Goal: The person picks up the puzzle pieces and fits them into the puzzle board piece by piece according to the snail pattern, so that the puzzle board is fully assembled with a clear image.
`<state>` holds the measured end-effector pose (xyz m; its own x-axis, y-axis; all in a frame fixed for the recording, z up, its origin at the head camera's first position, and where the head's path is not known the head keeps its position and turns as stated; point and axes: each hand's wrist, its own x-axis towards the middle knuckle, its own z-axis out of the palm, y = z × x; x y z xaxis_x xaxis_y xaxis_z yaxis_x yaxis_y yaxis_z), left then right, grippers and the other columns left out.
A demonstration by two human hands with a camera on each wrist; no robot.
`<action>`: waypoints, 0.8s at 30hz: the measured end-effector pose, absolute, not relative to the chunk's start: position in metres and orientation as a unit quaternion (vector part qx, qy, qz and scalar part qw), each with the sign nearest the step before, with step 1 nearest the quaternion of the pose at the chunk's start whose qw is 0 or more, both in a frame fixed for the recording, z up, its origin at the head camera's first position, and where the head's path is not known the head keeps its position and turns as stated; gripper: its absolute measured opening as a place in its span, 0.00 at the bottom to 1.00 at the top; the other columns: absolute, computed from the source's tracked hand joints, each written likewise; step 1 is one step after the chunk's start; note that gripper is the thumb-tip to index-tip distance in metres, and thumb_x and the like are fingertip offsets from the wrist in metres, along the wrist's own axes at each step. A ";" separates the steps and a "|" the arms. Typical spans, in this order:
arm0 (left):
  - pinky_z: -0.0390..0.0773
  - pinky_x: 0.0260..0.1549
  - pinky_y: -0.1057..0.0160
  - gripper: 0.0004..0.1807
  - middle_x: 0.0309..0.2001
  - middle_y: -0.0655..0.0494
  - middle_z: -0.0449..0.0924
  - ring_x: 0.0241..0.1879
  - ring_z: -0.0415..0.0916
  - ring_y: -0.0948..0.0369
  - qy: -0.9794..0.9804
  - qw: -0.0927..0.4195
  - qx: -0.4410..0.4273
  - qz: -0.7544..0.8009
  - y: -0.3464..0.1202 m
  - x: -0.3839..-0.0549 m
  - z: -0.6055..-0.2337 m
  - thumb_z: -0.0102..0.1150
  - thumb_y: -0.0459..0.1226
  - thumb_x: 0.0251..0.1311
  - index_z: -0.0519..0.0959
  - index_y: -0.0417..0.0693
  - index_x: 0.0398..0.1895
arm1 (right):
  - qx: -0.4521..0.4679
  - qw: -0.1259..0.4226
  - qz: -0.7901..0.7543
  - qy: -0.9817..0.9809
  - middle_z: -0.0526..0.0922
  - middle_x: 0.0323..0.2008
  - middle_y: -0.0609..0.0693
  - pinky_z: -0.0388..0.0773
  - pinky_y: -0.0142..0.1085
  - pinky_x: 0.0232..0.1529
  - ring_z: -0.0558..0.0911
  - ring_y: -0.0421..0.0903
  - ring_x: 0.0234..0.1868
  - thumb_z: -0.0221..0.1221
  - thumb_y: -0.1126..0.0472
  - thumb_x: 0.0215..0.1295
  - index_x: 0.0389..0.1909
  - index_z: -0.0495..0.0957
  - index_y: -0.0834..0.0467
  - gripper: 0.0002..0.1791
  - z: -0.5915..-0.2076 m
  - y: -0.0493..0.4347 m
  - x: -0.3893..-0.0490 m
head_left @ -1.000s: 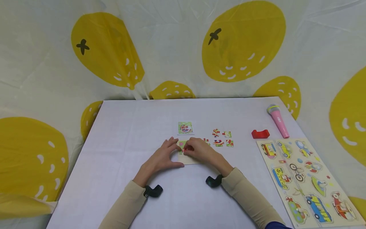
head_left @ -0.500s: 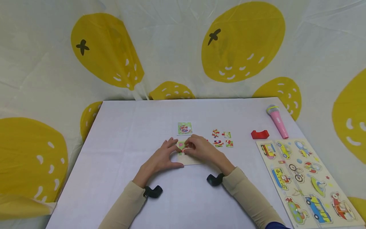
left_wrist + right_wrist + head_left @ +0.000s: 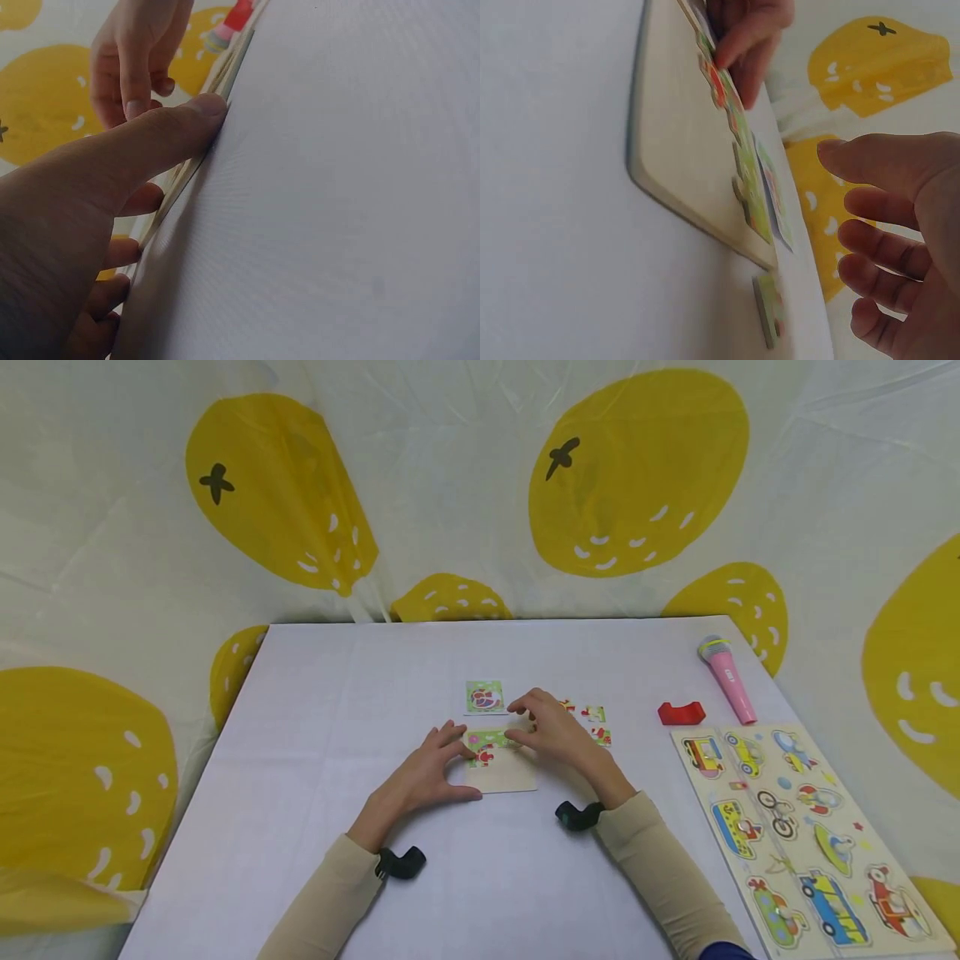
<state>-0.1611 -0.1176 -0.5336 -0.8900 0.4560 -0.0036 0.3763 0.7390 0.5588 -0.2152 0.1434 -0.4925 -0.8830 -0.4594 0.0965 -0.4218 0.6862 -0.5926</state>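
A pale square puzzle board [image 3: 513,774] lies on the table, with jigsaw pieces fitted along its far row and a red piece [image 3: 483,756] at its left. My left hand [image 3: 423,772] rests at the board's left side, fingers spread, the thumb along the near edge and the index fingertip on the red piece. My right hand [image 3: 558,735] is above the board's far right corner, with nothing between thumb and fingers. In the right wrist view its fingers [image 3: 885,255] are loosely bent. Behind the board lies a small picture card [image 3: 485,697] of a red and white figure on green.
Several loose jigsaw pieces [image 3: 594,713] lie right of the board, partly hidden by my right hand. Farther right are a red curved block [image 3: 682,713], a pink toy microphone [image 3: 729,681] and a wooden vehicle puzzle board [image 3: 806,827]. A lemon-print curtain [image 3: 450,485] hangs behind the table.
My right hand has let go of the red piece and moved right, off the board's left part. The piece now shows in full on the board. My left hand has stayed put.
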 end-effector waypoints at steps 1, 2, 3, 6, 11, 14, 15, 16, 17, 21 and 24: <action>0.56 0.76 0.41 0.31 0.76 0.53 0.61 0.80 0.47 0.49 0.930 0.071 0.222 0.284 -0.118 -0.161 -0.534 0.74 0.62 0.45 0.81 0.60 0.51 | -0.236 0.028 -0.317 0.918 0.79 0.49 0.54 0.78 0.40 0.46 0.77 0.51 0.46 0.69 0.53 0.61 0.53 0.80 0.60 0.23 -0.492 0.146 -0.217; 0.57 0.75 0.41 0.31 0.77 0.54 0.61 0.80 0.47 0.49 0.930 0.072 0.220 0.285 -0.117 -0.161 -0.534 0.74 0.62 0.45 0.81 0.61 0.52 | -0.231 0.027 -0.319 0.919 0.79 0.49 0.55 0.77 0.40 0.46 0.77 0.51 0.46 0.69 0.53 0.61 0.54 0.80 0.60 0.24 -0.493 0.148 -0.218; 0.57 0.75 0.40 0.31 0.77 0.54 0.61 0.80 0.47 0.49 0.930 0.073 0.219 0.285 -0.117 -0.161 -0.534 0.74 0.61 0.46 0.81 0.61 0.52 | -0.228 0.025 -0.319 0.920 0.79 0.49 0.56 0.77 0.40 0.46 0.77 0.52 0.46 0.69 0.53 0.61 0.54 0.80 0.60 0.24 -0.493 0.150 -0.220; 0.58 0.74 0.39 0.31 0.77 0.54 0.60 0.80 0.47 0.48 0.930 0.075 0.215 0.288 -0.118 -0.161 -0.535 0.74 0.61 0.46 0.81 0.62 0.52 | -0.219 0.016 -0.313 0.924 0.79 0.50 0.57 0.76 0.41 0.47 0.76 0.51 0.46 0.69 0.52 0.61 0.55 0.79 0.61 0.25 -0.494 0.158 -0.224; 0.58 0.75 0.40 0.30 0.77 0.54 0.60 0.80 0.47 0.48 0.928 0.073 0.219 0.294 -0.118 -0.161 -0.536 0.74 0.61 0.45 0.81 0.61 0.51 | -0.197 0.008 -0.318 0.927 0.79 0.50 0.59 0.75 0.43 0.47 0.76 0.54 0.46 0.69 0.52 0.59 0.56 0.79 0.62 0.27 -0.492 0.171 -0.231; 0.56 0.76 0.41 0.31 0.77 0.54 0.61 0.80 0.47 0.49 0.927 0.069 0.223 0.293 -0.118 -0.161 -0.536 0.75 0.61 0.45 0.81 0.61 0.51 | -0.182 0.007 -0.320 0.930 0.78 0.52 0.59 0.75 0.45 0.49 0.75 0.55 0.47 0.69 0.52 0.59 0.57 0.78 0.62 0.28 -0.492 0.179 -0.235; 0.56 0.76 0.42 0.31 0.77 0.54 0.61 0.80 0.47 0.50 0.927 0.068 0.225 0.293 -0.118 -0.161 -0.536 0.75 0.61 0.45 0.81 0.60 0.51 | -0.176 0.008 -0.322 0.930 0.77 0.52 0.59 0.75 0.45 0.50 0.75 0.56 0.48 0.69 0.52 0.59 0.57 0.78 0.62 0.29 -0.492 0.181 -0.236; 0.55 0.76 0.42 0.31 0.77 0.54 0.61 0.80 0.47 0.50 0.927 0.067 0.225 0.292 -0.118 -0.161 -0.536 0.75 0.61 0.45 0.81 0.60 0.51 | -0.171 0.009 -0.324 0.930 0.77 0.53 0.59 0.75 0.46 0.51 0.75 0.56 0.49 0.69 0.52 0.59 0.58 0.78 0.63 0.29 -0.493 0.184 -0.237; 0.55 0.76 0.43 0.31 0.77 0.54 0.61 0.80 0.47 0.50 0.927 0.067 0.225 0.292 -0.118 -0.161 -0.536 0.75 0.61 0.45 0.81 0.60 0.51 | -0.165 0.011 -0.326 0.931 0.76 0.54 0.59 0.75 0.47 0.52 0.75 0.56 0.50 0.69 0.52 0.59 0.59 0.77 0.63 0.30 -0.494 0.186 -0.238; 0.57 0.76 0.42 0.31 0.76 0.54 0.61 0.80 0.47 0.50 0.928 0.066 0.224 0.291 -0.118 -0.161 -0.537 0.74 0.61 0.45 0.81 0.61 0.51 | -0.141 0.024 -0.333 0.932 0.75 0.56 0.58 0.76 0.50 0.56 0.74 0.56 0.54 0.68 0.51 0.61 0.60 0.76 0.62 0.31 -0.496 0.194 -0.240; 0.55 0.76 0.43 0.31 0.76 0.54 0.61 0.81 0.47 0.51 0.927 0.066 0.224 0.292 -0.119 -0.161 -0.538 0.75 0.61 0.45 0.81 0.60 0.51 | -0.123 0.032 -0.329 0.936 0.75 0.56 0.57 0.76 0.52 0.58 0.73 0.55 0.56 0.68 0.50 0.61 0.61 0.75 0.61 0.31 -0.499 0.200 -0.243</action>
<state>-0.1611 -0.1185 -0.5376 -0.8909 0.4541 0.0091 0.3772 0.7286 0.5717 -0.2427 0.1996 -0.4994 -0.9674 -0.2522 0.0207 -0.2099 0.7537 -0.6228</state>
